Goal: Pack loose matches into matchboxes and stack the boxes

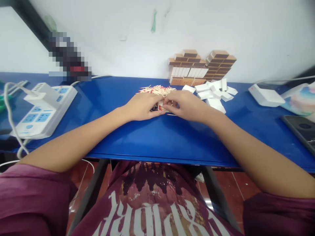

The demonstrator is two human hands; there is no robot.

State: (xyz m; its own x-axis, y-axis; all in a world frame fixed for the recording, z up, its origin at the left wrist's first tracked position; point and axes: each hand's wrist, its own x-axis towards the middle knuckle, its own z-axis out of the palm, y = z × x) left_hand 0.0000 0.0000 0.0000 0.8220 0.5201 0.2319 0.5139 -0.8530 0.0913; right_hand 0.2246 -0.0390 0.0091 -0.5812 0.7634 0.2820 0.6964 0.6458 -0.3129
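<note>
Left hand (140, 106) and right hand (187, 104) nearly meet at piled matches (157, 89). I cannot tell whether either grip holds anything.

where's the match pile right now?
Head view: the match pile is near the middle of the blue table, beside the left hand and right hand, left of the white boxes.

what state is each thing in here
left hand: curled at the matches, grip unclear
right hand: bent, close to the left, grip unclear
matches: loose, heaped
small white boxes: jumbled pile
brown boxes: stacked
power strip: adapter plugged in
adapter: cable attached
dark phone: lying flat, partly cropped
</note>
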